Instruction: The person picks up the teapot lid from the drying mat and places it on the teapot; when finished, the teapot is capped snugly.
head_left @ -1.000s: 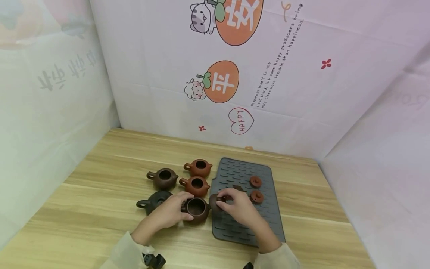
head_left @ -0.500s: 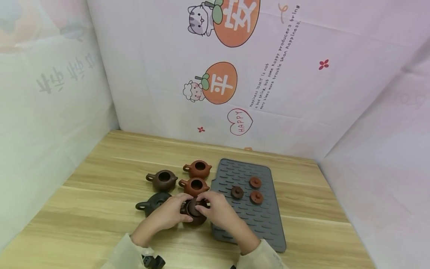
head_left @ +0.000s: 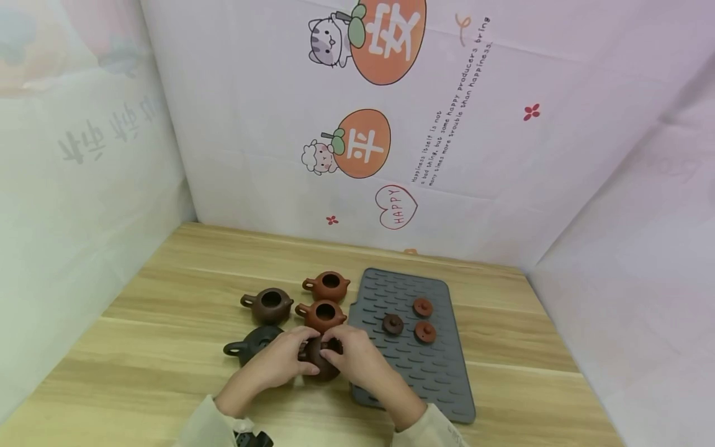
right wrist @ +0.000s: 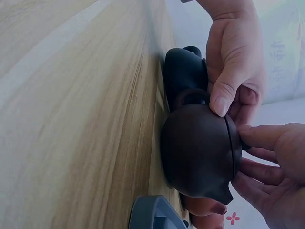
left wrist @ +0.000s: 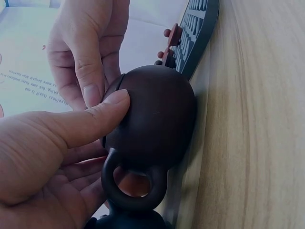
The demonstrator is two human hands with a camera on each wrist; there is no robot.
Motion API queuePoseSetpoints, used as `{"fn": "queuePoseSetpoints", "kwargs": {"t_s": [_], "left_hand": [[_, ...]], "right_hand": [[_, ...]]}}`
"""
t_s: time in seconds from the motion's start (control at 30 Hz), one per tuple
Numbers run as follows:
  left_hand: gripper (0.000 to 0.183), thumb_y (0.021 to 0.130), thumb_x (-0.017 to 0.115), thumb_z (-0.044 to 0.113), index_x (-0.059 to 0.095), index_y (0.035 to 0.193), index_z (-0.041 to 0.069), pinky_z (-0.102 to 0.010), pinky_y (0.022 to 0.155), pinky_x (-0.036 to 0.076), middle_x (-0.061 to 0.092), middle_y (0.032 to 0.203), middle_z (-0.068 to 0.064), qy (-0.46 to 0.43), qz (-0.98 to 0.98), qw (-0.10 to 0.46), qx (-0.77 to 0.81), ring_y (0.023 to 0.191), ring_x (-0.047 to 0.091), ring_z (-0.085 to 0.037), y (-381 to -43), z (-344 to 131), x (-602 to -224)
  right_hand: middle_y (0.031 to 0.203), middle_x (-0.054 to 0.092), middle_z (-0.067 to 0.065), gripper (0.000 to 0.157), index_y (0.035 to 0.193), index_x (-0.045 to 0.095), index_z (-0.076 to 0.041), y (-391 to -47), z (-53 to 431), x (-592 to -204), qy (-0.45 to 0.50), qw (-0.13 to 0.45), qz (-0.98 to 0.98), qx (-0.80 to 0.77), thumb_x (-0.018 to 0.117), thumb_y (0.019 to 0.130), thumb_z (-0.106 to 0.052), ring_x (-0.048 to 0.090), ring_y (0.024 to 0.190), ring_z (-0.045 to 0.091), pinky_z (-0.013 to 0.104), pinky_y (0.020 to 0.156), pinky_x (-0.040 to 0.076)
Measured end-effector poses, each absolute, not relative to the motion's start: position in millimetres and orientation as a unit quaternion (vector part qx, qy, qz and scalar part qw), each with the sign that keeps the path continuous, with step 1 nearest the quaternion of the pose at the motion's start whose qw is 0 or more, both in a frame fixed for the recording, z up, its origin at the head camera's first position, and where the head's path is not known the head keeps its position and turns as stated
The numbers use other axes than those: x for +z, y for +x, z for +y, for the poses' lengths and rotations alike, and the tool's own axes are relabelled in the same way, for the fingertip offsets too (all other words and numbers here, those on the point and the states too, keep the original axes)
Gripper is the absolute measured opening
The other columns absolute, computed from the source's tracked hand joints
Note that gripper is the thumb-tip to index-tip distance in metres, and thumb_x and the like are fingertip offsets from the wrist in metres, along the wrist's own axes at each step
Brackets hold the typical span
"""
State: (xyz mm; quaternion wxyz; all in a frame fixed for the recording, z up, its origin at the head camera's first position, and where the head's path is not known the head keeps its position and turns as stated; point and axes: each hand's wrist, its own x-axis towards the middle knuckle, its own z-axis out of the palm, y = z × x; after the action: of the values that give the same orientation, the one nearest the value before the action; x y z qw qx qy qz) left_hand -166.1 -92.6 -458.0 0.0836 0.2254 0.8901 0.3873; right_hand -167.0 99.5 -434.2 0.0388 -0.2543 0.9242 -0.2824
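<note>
Both hands meet at a dark brown teapot (head_left: 322, 368) near the front of the table. My left hand (head_left: 283, 356) holds it, thumb and fingers on either side of the rim, above the ring handle seen in the left wrist view. My right hand (head_left: 357, 359) pinches the knob of the teapot's lid (right wrist: 235, 138), which sits over the opening with a thin seam showing in the right wrist view. The spout points right, toward the mat. Behind my left hand stands a black teapot (head_left: 246, 349), partly hidden by it.
Two reddish teapots without lids, the farther teapot (head_left: 328, 286) and the nearer teapot (head_left: 323, 315), stand behind. An uncovered brown teapot (head_left: 269, 305) is left of them. On the grey mat (head_left: 413, 379) lie a brown lid (head_left: 393, 324) and two reddish lids (head_left: 424, 331).
My right hand has carried the lid left from the mat's edge onto the teapot's opening. The brown lid on the mat came into full view. My left hand stays on the teapot.
</note>
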Motion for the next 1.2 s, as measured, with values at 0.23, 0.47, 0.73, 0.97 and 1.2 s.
{"fn": "queuePoseSetpoints", "kwargs": {"t_s": [0.23, 0.47, 0.73, 0.97, 1.2], "left_hand": [[0.063, 0.082, 0.081, 0.024, 0.054, 0.133, -0.003, -0.048, 0.092, 0.048, 0.053, 0.133, -0.019, 0.231, 0.891, 0.080, 0.383, 0.115, 0.056, -0.033, -167, -100, -445], [0.058, 0.087, 0.077, 0.022, 0.054, 0.132, -0.005, -0.051, 0.092, 0.047, 0.056, 0.127, -0.022, 0.221, 0.898, 0.010, 0.379, 0.110, 0.058, -0.036, -185, -131, -424], [0.057, 0.088, 0.074, 0.015, 0.050, 0.134, -0.010, -0.058, 0.101, 0.037, 0.050, 0.134, -0.029, 0.208, 0.908, -0.018, 0.362, 0.122, 0.047, -0.047, -213, -171, -426], [0.062, 0.087, 0.076, 0.019, 0.049, 0.134, -0.011, -0.059, 0.101, 0.036, 0.046, 0.137, -0.031, 0.211, 0.912, -0.011, 0.352, 0.123, 0.044, -0.049, -231, -190, -437], [0.065, 0.086, 0.077, 0.024, 0.049, 0.134, -0.012, -0.060, 0.102, 0.034, 0.049, 0.134, -0.031, 0.208, 0.908, 0.005, 0.363, 0.124, 0.043, -0.049, -243, -202, -455]], "right_hand": [[0.110, 0.064, -0.002, 0.020, 0.107, 0.070, -0.017, -174, 119, -432, -0.224, 0.044, 0.917, -0.328, 0.068, 0.093, -0.031, 0.062, 0.097, 0.020, 0.034, 0.073, 0.054], [0.108, 0.065, 0.006, 0.018, 0.110, 0.071, -0.008, -195, 162, -433, -0.162, -0.021, 0.932, -0.325, 0.068, 0.094, -0.016, 0.063, 0.091, 0.022, 0.037, 0.071, 0.054], [0.110, 0.067, 0.011, 0.021, 0.110, 0.071, -0.005, -213, 195, -445, -0.100, -0.046, 0.945, -0.308, 0.072, 0.090, -0.009, 0.066, 0.093, 0.026, 0.041, 0.073, 0.055], [0.109, 0.068, 0.010, 0.024, 0.113, 0.071, -0.006, -220, 207, -455, -0.071, -0.028, 0.955, -0.286, 0.073, 0.089, -0.012, 0.064, 0.098, 0.030, 0.048, 0.079, 0.053], [0.110, 0.067, 0.012, 0.024, 0.112, 0.071, -0.007, -223, 209, -462, -0.051, -0.005, 0.956, -0.287, 0.074, 0.088, -0.013, 0.063, 0.098, 0.032, 0.048, 0.077, 0.053]]}}
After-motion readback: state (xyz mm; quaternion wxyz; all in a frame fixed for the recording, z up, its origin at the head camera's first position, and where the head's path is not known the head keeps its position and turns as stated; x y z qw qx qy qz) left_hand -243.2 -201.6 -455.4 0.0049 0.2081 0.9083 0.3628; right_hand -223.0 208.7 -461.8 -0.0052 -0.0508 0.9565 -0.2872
